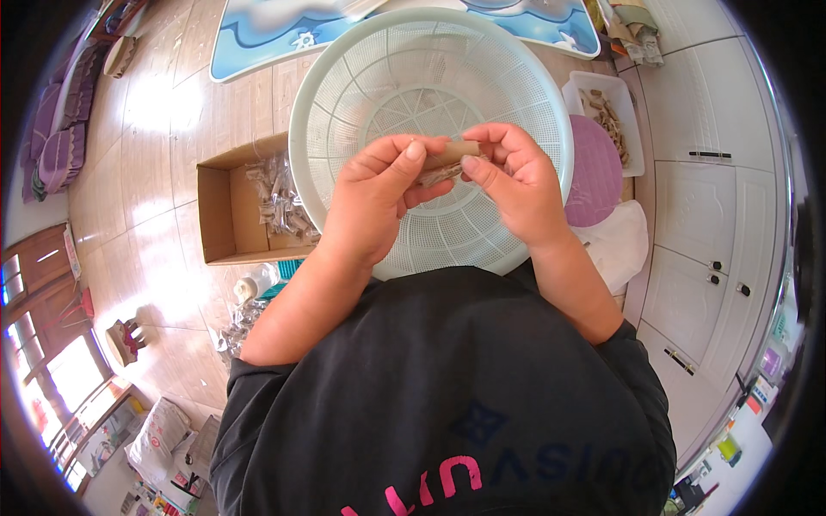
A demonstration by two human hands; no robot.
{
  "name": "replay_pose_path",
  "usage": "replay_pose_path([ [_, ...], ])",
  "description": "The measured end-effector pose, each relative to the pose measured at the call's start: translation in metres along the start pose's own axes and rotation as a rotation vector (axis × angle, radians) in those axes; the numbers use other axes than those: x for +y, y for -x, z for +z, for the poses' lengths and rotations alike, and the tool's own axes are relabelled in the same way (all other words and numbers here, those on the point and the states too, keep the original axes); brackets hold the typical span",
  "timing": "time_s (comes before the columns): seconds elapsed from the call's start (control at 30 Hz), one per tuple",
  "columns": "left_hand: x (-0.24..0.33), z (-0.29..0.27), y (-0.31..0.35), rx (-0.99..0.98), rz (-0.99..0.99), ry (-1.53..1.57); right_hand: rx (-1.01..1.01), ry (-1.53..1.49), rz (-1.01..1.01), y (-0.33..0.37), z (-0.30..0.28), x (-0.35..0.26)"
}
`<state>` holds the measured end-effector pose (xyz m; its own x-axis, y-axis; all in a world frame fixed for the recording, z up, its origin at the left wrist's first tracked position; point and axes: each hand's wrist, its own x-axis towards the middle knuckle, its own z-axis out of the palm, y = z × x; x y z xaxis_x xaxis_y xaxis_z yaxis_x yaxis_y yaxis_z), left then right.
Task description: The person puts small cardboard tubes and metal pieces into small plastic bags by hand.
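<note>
Between my hands, above a large pale green plastic basket point(430, 206), is a small tan roll point(456, 153). Clear crinkled plastic film point(437, 175) shows just below it. My left hand point(379, 185) is closed at the roll's left end, with the thumb on top. At its right end, the thumb and fingers of my right hand point(520, 185) pinch the roll and the film. Whether the film wraps the roll or hangs beside it, I cannot tell.
Left of the basket, a cardboard box point(232, 206) holds several film-wrapped pieces. To the right, a white bin point(632, 129) contains many tan rolls, beside a purple round mat point(594, 172) and a white bag point(619, 245). White cabinets point(688, 206) line the right side; a blue patterned table point(267, 34) stands ahead.
</note>
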<state>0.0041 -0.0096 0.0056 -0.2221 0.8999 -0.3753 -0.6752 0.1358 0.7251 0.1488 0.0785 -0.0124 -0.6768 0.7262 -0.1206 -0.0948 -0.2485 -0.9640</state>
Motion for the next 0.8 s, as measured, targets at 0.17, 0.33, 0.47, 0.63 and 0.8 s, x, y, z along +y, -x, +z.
replay_pose_path([
  [0.17, 0.01, -0.006, 0.001, -0.049, -0.095, -0.052, 0.047, -0.038, -0.076, 0.002, -0.004, -0.004],
  [0.33, 0.018, -0.007, 0.004, -0.022, 0.071, -0.763, 0.018, 0.051, -0.141, 0.006, -0.004, -0.004],
  [0.47, 0.018, 0.002, 0.011, 0.116, 0.238, -1.04, 0.069, 0.037, -0.127, 0.007, -0.003, -0.005],
  [0.63, 0.003, -0.004, 0.007, 0.164, 1.002, -1.642, 0.097, -0.028, -0.05, 0.008, 0.011, -0.006],
  [0.8, -0.004, -0.005, 0.003, 0.12, 1.035, -1.718, 0.155, -0.042, -0.035, 0.006, 0.015, -0.007],
])
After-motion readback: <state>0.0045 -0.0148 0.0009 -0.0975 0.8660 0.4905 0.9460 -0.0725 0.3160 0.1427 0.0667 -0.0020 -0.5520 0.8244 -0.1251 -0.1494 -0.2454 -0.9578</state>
